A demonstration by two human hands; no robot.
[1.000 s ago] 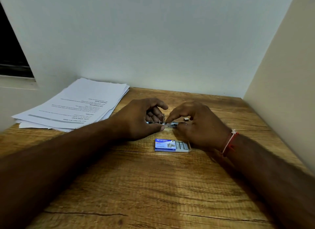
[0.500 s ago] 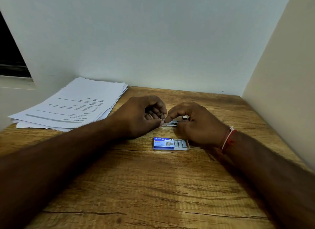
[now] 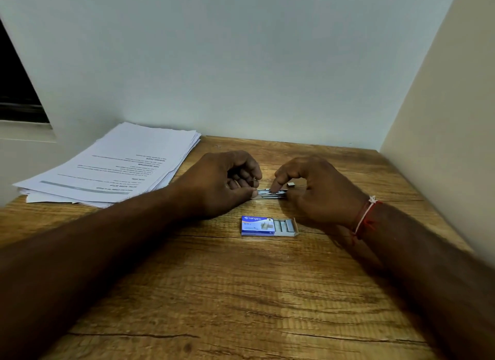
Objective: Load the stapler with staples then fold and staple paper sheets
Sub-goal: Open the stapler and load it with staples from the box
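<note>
A small metal stapler (image 3: 270,193) lies on the wooden table (image 3: 241,292) between my hands, mostly hidden by them. My left hand (image 3: 222,182) grips its left end with curled fingers and thumb. My right hand (image 3: 318,191) holds the right end, its index finger pressing down on the stapler's top. A blue staple box (image 3: 258,225) lies just in front, its tray slid out to the right with rows of staples (image 3: 284,225) showing. A small loose staple piece (image 3: 290,184) sits behind the stapler. A stack of printed paper sheets (image 3: 115,166) lies at the back left.
A white wall stands close behind the table and a beige wall runs along the right side. The paper stack overhangs the table's left edge. A dark window opening (image 3: 18,91) is at the far left. Bare wood lies in front of the staple box.
Both hands have stayed on the stapler with only small finger shifts. The staple box and paper stack have not moved.
</note>
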